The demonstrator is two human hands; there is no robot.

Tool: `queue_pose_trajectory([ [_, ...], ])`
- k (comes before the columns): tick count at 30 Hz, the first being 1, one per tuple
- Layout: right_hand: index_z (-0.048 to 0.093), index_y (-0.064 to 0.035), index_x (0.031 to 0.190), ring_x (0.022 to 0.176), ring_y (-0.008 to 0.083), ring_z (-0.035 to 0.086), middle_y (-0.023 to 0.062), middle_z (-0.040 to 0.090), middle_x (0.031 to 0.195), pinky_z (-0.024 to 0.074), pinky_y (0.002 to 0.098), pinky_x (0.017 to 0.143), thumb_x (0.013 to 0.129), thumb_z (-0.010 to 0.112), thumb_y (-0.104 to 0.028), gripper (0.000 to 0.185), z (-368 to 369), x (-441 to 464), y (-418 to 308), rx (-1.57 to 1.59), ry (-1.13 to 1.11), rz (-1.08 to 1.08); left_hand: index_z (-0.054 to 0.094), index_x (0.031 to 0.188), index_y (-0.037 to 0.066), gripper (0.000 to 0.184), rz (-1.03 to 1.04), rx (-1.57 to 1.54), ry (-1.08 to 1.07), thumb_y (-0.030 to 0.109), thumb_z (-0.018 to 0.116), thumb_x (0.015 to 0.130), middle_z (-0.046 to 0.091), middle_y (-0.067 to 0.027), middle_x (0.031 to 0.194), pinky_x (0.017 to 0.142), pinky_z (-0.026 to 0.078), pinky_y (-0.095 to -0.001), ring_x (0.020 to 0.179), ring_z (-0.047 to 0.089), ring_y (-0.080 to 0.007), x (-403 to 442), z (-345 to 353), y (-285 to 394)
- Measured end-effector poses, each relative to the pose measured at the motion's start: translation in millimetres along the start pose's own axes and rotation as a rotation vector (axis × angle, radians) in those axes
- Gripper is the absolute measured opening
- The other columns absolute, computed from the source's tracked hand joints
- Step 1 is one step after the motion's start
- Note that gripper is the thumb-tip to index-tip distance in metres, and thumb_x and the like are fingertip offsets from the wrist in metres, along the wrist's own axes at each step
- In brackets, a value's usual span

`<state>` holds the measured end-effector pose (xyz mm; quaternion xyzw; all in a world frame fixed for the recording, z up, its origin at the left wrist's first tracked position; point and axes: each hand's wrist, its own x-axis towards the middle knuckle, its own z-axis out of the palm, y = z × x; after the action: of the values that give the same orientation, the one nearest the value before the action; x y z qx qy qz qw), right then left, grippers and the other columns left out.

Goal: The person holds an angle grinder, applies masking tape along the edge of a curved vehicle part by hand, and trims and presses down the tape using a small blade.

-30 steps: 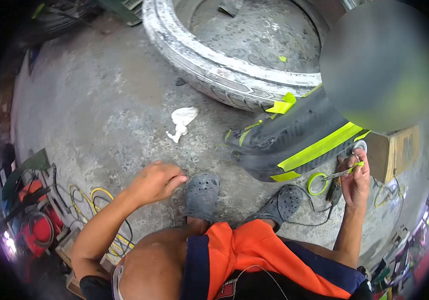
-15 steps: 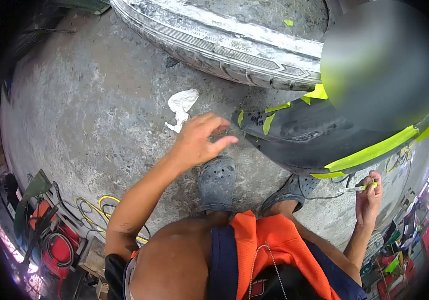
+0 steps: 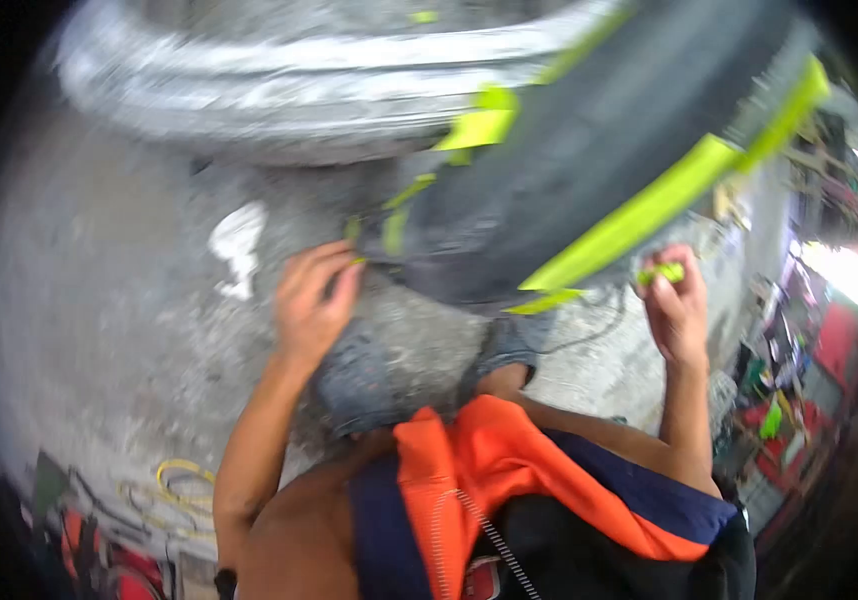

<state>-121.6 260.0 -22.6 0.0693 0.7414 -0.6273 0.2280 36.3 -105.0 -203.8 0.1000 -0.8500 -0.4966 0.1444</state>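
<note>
A dark grey curved panel (image 3: 569,170) with strips of yellow-green masking tape (image 3: 639,215) along its edges stands before me, its narrow end toward the left. My left hand (image 3: 314,305) is at that narrow end, thumb and fingers pinched together. A small bit of yellow-green tape shows at its fingertips. On the right, below the panel's taped edge, my right hand (image 3: 677,310) is closed on a crumpled piece of yellow-green tape (image 3: 661,272). Motion blur hides whether anything else is in that hand.
A tyre (image 3: 279,95) covered in whitish dust lies behind the panel. A white crumpled cloth or paper (image 3: 237,245) is on the concrete floor (image 3: 99,300). Yellow hose or cable (image 3: 184,475) lies lower left. Mixed clutter (image 3: 789,420) fills the right side. My shoes (image 3: 354,375) stand under the panel.
The view has shifted and turned. My left hand has closed from an open shape and met the panel's narrow end. My right hand has risen nearer the panel's edge, still holding tape.
</note>
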Motion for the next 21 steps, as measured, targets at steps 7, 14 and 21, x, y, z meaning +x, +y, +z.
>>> queue_pose_trajectory([
  [7, 0.054, -0.0044, 0.118, 0.09, 0.0114, 0.064, 0.007, 0.065, 0.108, 0.0527, 0.0258, 0.083, 0.098, 0.066, -0.004, 0.023, -55, 41, 28, -0.311, 0.311, -0.207, 0.071, 0.096, 0.001, 0.015, -0.011, 0.032, 0.015, -0.002, 0.077, 0.083, 0.075, -0.0148, 0.108, 0.092, 0.053, -0.0396, 0.1, 0.071, -0.0304, -5, 0, 8],
  [14, 0.054, -0.0025, 0.119, 0.087, 0.0141, 0.068, 0.0087, 0.067, 0.108, 0.0552, 0.0276, 0.08, 0.099, 0.066, -0.005, 0.024, -71, 57, 36, -0.158, 0.348, -0.315, 0.069, 0.098, -0.002, 0.015, -0.185, 0.143, -0.017, -0.001, 0.076, 0.085, 0.073, -0.018, 0.104, 0.092, 0.054, -0.0404, 0.099, 0.071, -0.0319, -22, 0, 2],
  [21, 0.059, -0.0036, 0.119, 0.085, 0.0145, 0.07, 0.009, 0.07, 0.1, 0.0563, 0.0264, 0.071, 0.096, 0.073, -0.015, 0.029, -55, 150, -4, -0.145, 0.286, -0.486, 0.068, 0.108, -0.002, 0.037, -0.414, 0.124, -0.034, 0.013, 0.082, 0.078, 0.07, -0.0199, 0.109, 0.098, 0.049, -0.0441, 0.106, 0.066, -0.0342, -54, -14, -25],
])
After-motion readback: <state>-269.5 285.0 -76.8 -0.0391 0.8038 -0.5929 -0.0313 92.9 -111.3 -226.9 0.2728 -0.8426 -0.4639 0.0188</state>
